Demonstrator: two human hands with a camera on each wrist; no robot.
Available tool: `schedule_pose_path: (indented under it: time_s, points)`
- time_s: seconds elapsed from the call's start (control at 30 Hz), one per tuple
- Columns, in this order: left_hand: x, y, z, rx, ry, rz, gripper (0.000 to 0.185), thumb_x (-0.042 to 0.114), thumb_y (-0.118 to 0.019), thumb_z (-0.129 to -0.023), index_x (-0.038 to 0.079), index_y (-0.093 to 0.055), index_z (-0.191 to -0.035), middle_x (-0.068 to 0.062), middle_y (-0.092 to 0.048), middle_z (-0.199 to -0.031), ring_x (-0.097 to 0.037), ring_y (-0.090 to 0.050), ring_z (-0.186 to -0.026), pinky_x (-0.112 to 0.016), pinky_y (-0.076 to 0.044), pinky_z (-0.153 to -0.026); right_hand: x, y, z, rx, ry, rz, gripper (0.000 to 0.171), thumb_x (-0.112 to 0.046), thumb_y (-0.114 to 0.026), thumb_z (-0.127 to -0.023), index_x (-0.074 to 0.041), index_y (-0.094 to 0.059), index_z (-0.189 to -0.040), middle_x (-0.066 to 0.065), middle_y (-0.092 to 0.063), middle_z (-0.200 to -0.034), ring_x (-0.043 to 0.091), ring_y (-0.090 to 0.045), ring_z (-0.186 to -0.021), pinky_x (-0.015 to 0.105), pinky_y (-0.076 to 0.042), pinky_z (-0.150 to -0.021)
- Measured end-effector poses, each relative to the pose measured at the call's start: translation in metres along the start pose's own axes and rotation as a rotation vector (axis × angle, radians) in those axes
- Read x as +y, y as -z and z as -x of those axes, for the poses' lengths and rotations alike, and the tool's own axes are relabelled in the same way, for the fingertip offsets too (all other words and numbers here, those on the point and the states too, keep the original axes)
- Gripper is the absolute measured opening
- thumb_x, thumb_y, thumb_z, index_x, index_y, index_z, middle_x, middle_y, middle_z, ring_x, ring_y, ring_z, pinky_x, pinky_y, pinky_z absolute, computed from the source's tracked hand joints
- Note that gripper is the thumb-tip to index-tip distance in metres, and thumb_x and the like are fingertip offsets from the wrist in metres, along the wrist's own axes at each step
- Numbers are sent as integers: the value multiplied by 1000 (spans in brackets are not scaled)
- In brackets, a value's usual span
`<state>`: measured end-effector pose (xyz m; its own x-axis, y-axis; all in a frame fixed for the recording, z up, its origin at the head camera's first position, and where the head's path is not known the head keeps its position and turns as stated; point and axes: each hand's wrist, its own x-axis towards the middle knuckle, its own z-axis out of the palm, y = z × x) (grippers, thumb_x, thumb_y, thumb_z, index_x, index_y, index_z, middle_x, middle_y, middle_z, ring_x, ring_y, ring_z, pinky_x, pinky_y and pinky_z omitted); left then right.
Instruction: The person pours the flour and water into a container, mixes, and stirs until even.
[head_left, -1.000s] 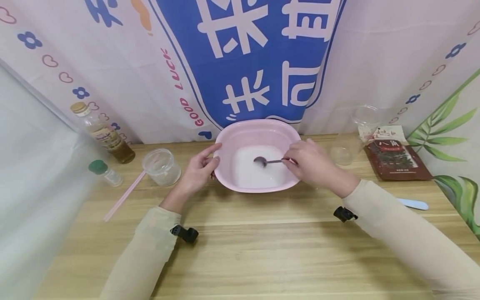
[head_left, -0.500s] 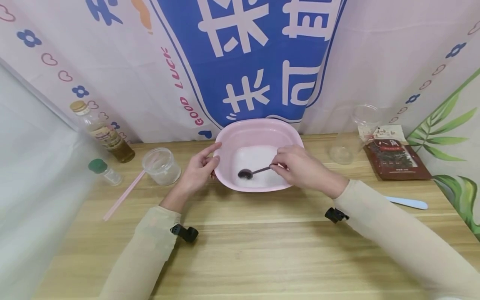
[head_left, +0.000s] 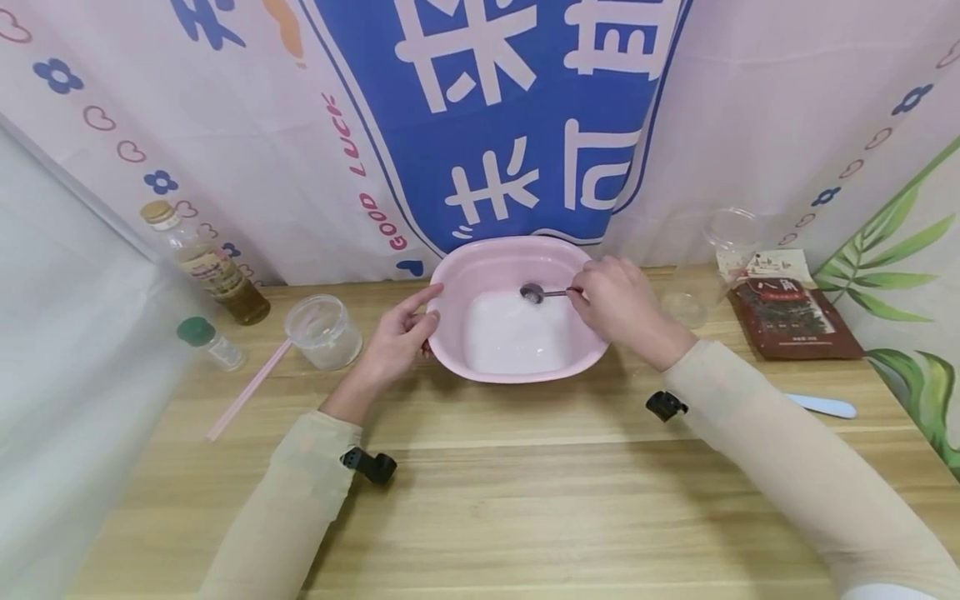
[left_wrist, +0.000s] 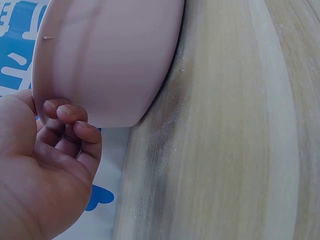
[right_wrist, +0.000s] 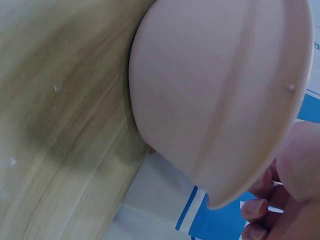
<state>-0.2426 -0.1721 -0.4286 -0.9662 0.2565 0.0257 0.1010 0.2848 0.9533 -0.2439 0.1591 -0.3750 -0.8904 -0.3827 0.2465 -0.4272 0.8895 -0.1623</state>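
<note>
Two hands were at work around the pink basin [head_left: 517, 262], which stood on the wooden surface [head_left: 480, 500] against the printed backdrop [head_left: 495, 125]. We take the basin as our landmark. Our left hand [head_left: 393, 342] was on its left rim: the thumb lay over the edge while the curled fingers [left_wrist: 67, 117] pressed the outer wall from below, so this grip was closed on the basin. Our right hand [head_left: 618, 304] hovered over the basin's right rim, its fingers pinching the handle of a small metal spoon [head_left: 542, 292]. The spoon's bowl sat at the far inner wall of the basin, just above the white contents [head_left: 513, 337] that covered the basin's bottom. From the right wrist view we saw only the basin's outer wall and a few fingertips [right_wrist: 255, 207] beyond it; the spoon itself barely showed there.

Left of the basin, near the left hand, stood a clear plastic cup [head_left: 324, 333], with a pink straw [head_left: 247, 390] lying slantwise just beside it. Further left of the basin were a small green-capped bottle [head_left: 208, 343] and a taller bottle of dark liquid [head_left: 206, 267] by the backdrop. Right of the basin stood a clear cup [head_left: 697, 275], then a dark red packet [head_left: 791, 321], and nearer to us a pale blue utensil [head_left: 821, 406] lay flat.
</note>
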Motion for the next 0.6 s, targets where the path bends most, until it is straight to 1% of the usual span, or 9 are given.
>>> schedule_pose_path:
  time_s: [0.07,0.13,0.2,0.3,0.43,0.6]
  points:
    - [0,0,0,2,0,-5,51,13,-53,-112,8,-48,-163,0,-64,-73,-18,-59,-64,-29,-52,-60,-2,0,-3,-28,-4,-33,15,-13,-72,-102,-2,-83,-102,13,-80,-96,34,-68,-90,51,-52,-92]
    - [-1,1,0,4,0,-8,51,13,-54,-112,8,-48,-163,0,-63,-72,-18,-59,-63,-29,-52,-60,-6,-1,-5,-57,16,-88,16,-14,-73,-102,-3,-84,-104,12,-82,-99,32,-70,-93,51,-51,-96]
    - [-1,0,0,2,-2,-9,52,14,-54,-111,8,-48,-163,1,-63,-72,-17,-59,-63,-29,-52,-60,-10,-3,-7,-81,57,-139,16,-15,-73,-103,-3,-84,-105,11,-82,-99,31,-72,-94,51,-51,-99]
    - [-1,0,0,-1,-4,-12,52,14,-54,-111,9,-48,-163,1,-63,-72,-18,-59,-64,-29,-52,-60,-17,-5,-6,-113,114,-198,15,-15,-74,-103,-4,-84,-105,10,-81,-98,28,-72,-93,47,-54,-97]
    - [0,0,0,-8,-4,-13,52,14,-54,-112,9,-48,-163,1,-64,-73,-19,-59,-65,-29,-52,-60,-21,-3,0,-145,184,-220,13,-13,-75,-102,-4,-84,-103,7,-77,-92,24,-67,-90,43,-56,-90]
    - [0,1,0,-5,2,-17,52,15,-54,-112,10,-48,-163,0,-64,-73,-20,-59,-65,-29,-52,-60,-21,5,9,-136,289,-217,10,-12,-76,-100,-5,-84,-98,3,-72,-85,22,-63,-84,43,-53,-88]
